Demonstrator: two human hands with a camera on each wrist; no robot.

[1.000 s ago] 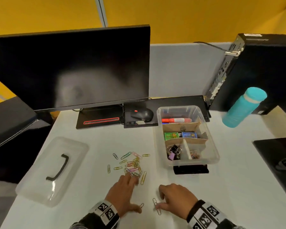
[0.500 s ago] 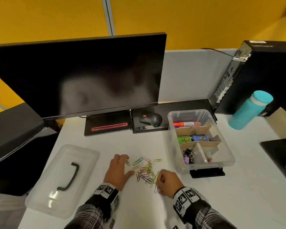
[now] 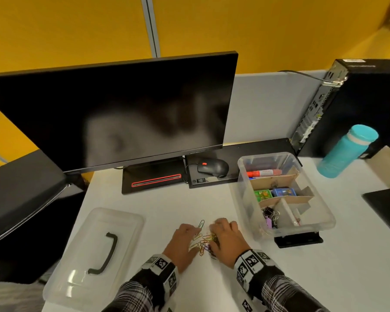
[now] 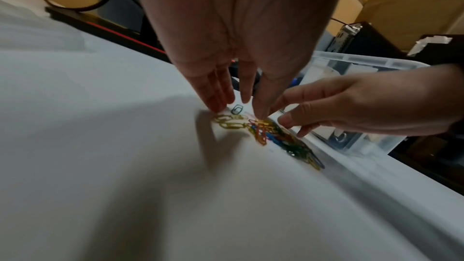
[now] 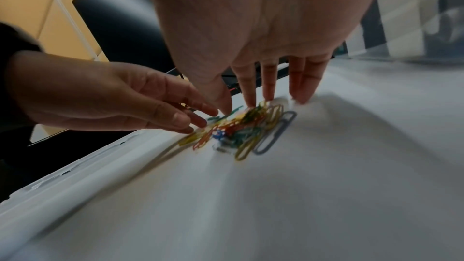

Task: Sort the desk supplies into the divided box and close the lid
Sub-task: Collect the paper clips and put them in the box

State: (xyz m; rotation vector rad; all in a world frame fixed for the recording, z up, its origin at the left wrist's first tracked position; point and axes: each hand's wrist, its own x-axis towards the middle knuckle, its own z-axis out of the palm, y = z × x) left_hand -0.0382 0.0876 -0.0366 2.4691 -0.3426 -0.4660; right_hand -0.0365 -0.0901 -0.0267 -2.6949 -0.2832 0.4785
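Several coloured paper clips (image 3: 204, 243) lie in a tight pile on the white desk between my two hands. My left hand (image 3: 185, 242) touches the pile's left side with straight fingers (image 4: 218, 96). On the pile's right side rests my right hand (image 3: 227, 239), its fingers (image 5: 268, 86) straight too. One green clip (image 3: 201, 224) sits just beyond the pile. The clear divided box (image 3: 243, 199) stands to the right, holding markers, small coloured items and binder clips. Its clear lid (image 3: 122, 224) with a black handle lies to the left.
A dark monitor (image 3: 122, 113) and a black mouse (image 3: 213, 167) stand at the back. A teal bottle (image 3: 345, 152) and a black computer tower (image 3: 358, 104) are at the right. The box sits on a black stand (image 3: 298, 239).
Both hands have moved toward each other, raking the scattered clips into one tight pile between them. The head view has shifted, so the desk sits lower in the frame.
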